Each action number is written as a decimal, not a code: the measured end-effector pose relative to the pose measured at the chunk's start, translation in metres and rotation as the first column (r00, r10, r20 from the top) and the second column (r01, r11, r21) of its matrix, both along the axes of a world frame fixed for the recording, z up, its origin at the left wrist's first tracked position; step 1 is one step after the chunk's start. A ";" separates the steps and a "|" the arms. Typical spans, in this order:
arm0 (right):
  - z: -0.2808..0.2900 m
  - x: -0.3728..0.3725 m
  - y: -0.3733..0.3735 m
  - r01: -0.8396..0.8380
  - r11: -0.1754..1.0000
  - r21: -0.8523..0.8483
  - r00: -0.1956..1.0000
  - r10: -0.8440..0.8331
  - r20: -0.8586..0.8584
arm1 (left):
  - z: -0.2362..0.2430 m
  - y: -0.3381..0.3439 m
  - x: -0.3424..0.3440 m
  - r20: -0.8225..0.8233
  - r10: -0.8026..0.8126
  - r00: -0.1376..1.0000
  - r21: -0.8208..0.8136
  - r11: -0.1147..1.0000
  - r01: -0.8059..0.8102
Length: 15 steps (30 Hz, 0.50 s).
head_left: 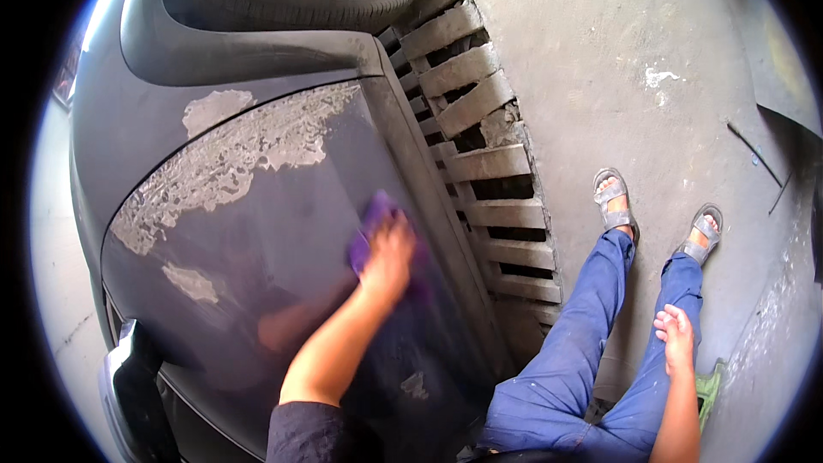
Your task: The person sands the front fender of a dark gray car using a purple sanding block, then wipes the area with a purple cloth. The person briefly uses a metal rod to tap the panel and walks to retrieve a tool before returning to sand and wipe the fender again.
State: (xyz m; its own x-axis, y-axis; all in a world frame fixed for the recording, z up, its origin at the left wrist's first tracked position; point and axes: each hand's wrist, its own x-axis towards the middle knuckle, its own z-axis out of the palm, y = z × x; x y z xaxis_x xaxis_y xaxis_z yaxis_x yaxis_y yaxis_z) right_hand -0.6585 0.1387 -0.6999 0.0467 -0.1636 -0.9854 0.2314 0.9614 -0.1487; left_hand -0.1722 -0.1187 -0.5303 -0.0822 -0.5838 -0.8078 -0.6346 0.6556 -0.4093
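My left hand (392,255) presses a purple cloth (377,216) against the lower part of a dark grey car door (283,231); hand and cloth are a little blurred. Along the door's curved far edge runs a rough, pale grey patch (231,163) of bare or filled surface, crossing the gap to the neighbouring body panel. Smaller pale patches (190,283) show farther left and near my left forearm. My right hand (676,334) hangs by my right knee, holding nothing, its fingers loosely bent and partly apart.
At the far side stands the car's wheel (309,0); a side mirror (133,386) juts out at lower left. Beneath the sill lies a broken slatted drain cover (497,171) with open gaps. Thin dark rods (754,154) lie right of my feet. Something green (710,390) shows beneath me.
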 end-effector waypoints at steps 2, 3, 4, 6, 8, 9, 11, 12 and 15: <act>-0.001 -0.002 -0.002 0.000 1.000 -0.020 1.000 0.000 0.029 | 0.001 -0.058 -0.014 0.001 -0.058 0.998 -0.231 0.971 0.057; -0.005 -0.006 0.002 0.017 1.000 -0.024 0.999 -0.016 0.031 | 0.000 -0.052 -0.012 -0.004 -0.036 0.999 -0.272 0.962 0.033; -0.005 -0.010 0.007 0.035 0.999 -0.018 0.999 -0.035 0.026 | -0.002 -0.040 -0.013 -0.016 -0.016 1.000 -0.303 0.953 0.010; -0.005 -0.012 0.011 0.058 0.998 -0.016 0.998 -0.058 0.005 | 0.012 0.015 -0.017 -0.039 0.085 0.996 -0.247 0.965 -0.092; 0.001 -0.010 0.014 0.032 0.999 -0.008 0.999 -0.032 0.002 | 0.025 0.058 -0.005 -0.116 0.112 0.987 -0.188 0.973 -0.132; 0.001 -0.006 0.011 -0.001 1.000 -0.010 1.000 0.001 0.006 | 0.025 0.050 -0.002 -0.123 0.178 0.976 -0.149 0.969 -0.195; -0.001 -0.003 0.007 -0.031 0.999 -0.023 0.999 0.031 0.018 | 0.007 0.004 0.000 -0.107 0.069 0.992 -0.249 0.964 -0.093; 0.000 -0.004 0.008 -0.029 0.999 -0.026 0.999 0.030 0.026 | -0.007 -0.023 0.001 -0.100 0.067 0.993 -0.304 0.948 -0.095; -0.007 -0.008 0.014 0.040 0.998 -0.043 0.999 -0.039 0.033 | -0.025 -0.071 0.001 -0.005 -0.110 0.994 -0.380 0.920 0.100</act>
State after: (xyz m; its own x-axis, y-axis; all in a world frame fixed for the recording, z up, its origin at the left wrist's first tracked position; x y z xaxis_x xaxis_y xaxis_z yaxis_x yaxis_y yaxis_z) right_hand -0.6665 0.1525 -0.7064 0.0710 -0.2087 -0.9754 0.2741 0.9443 -0.1821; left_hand -0.1713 -0.1894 -0.5554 -0.1778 -0.8324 -0.5249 -0.5842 0.5186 -0.6243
